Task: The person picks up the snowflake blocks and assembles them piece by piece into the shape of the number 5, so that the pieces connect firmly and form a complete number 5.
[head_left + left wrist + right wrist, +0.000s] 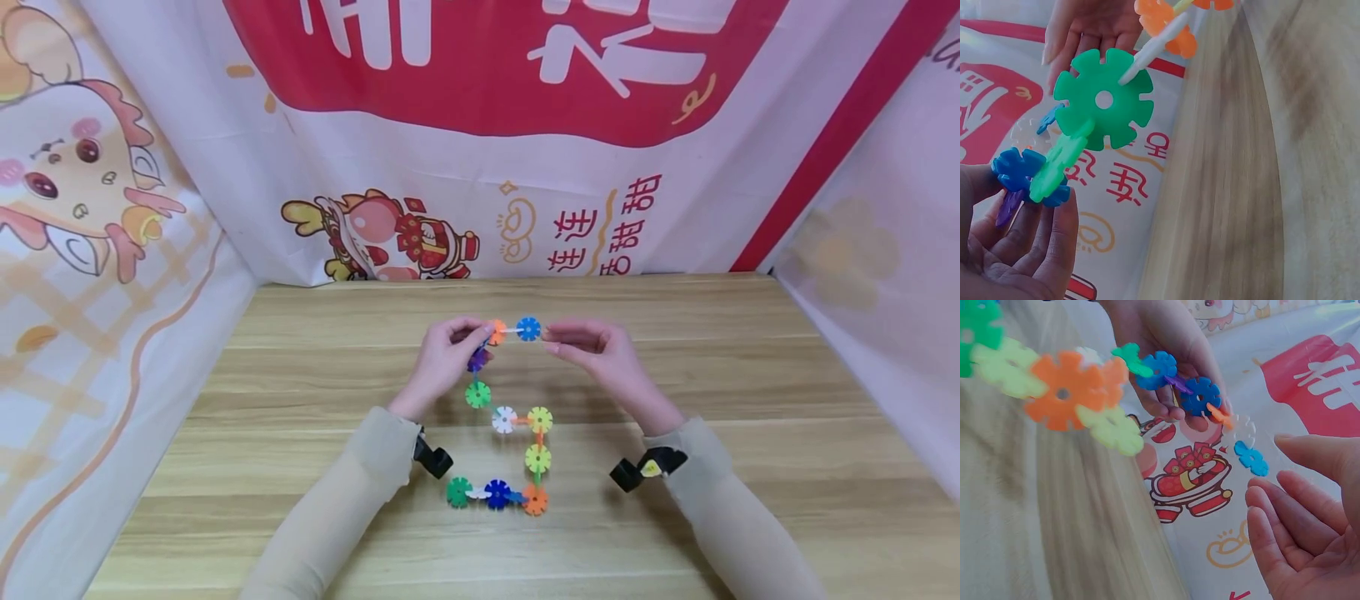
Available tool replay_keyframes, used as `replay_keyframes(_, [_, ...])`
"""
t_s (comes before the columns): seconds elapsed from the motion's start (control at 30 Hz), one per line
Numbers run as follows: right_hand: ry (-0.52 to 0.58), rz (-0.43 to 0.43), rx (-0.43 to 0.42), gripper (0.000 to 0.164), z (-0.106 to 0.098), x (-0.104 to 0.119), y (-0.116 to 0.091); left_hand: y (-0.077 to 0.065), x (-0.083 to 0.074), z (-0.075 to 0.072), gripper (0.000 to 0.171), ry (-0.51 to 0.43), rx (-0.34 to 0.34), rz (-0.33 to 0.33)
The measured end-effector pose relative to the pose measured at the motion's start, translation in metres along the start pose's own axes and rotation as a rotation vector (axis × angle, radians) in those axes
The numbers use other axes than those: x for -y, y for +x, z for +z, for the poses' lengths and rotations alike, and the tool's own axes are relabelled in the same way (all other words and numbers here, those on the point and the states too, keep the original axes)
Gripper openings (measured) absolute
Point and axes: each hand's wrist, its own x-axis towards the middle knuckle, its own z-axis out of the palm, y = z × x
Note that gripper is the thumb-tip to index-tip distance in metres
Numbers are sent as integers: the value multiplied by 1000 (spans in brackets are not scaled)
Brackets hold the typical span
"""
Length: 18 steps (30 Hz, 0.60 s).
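Observation:
A chain of colourful notched plastic discs (snowflake building discs) winds across the space between the hands in the head view, with a green disc (477,395) midway along it. My left hand (447,354) grips the chain near its far end, by an orange disc (497,332) and a purple disc (476,361). In the left wrist view, that hand's fingers curl behind a blue disc (1017,169). A light blue disc (1251,459) forms the chain's far tip. Just right of this tip is my right hand (600,350), thumb and fingers apart, holding nothing.
The chain's near end, with a dark green disc (459,492), lies toward me on the wooden table (300,375). Printed cloth (420,167) hangs behind the table, and more covers both sides. Each wrist carries a black camera mount (433,457).

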Motion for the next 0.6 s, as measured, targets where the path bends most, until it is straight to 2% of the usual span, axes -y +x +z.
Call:
replay_keyframes(0.27, [-3, -18, 103, 40, 5, 1, -23, 6, 7, 0, 23, -18, -14, -37])
replay_keyframes(0.43, [-16, -46, 244, 35, 15, -3, -40, 8, 11, -2, 25, -33, -13, -65])
replay_keyframes(0.6, [-90, -71, 396, 30, 28, -7, -58, 9, 14, -3, 25, -38, -12, -91])
